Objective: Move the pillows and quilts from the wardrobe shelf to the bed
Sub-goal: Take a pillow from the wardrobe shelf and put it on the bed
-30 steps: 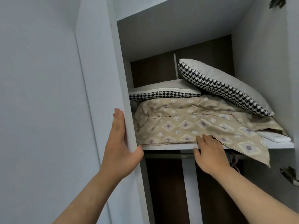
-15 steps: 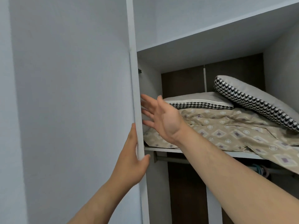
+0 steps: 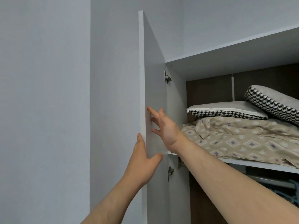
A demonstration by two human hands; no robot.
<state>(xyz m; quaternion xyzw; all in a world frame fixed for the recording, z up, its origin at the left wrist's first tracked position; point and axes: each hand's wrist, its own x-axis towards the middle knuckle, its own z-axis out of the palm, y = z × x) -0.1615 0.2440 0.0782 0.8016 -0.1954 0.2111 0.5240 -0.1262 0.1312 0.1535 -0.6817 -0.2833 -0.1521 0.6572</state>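
A beige patterned quilt (image 3: 242, 139) lies crumpled on the white wardrobe shelf (image 3: 262, 165), one corner hanging over its front edge. On top of it rests a flat grey pillow (image 3: 226, 109) with a houndstooth side. A second houndstooth pillow (image 3: 273, 102) leans tilted behind it at the right. My left hand (image 3: 142, 160) grips the edge of the open wardrobe door (image 3: 153, 94), thumb on its inner face. My right hand (image 3: 163, 126) presses flat against the door's inner face, fingers spread, left of the quilt and apart from it.
A grey wall (image 3: 45, 102) stands to the left of the door. Metal hinges (image 3: 167, 77) sit on the door's inner side. Under the shelf runs a hanging rail (image 3: 271, 183) with blue hangers (image 3: 291, 193). The wardrobe's back panel is dark brown.
My right hand left the quilt's front edge and moved left onto the door's inner face. The door has swung wider open, with my left hand still on its edge. The view shifted left.
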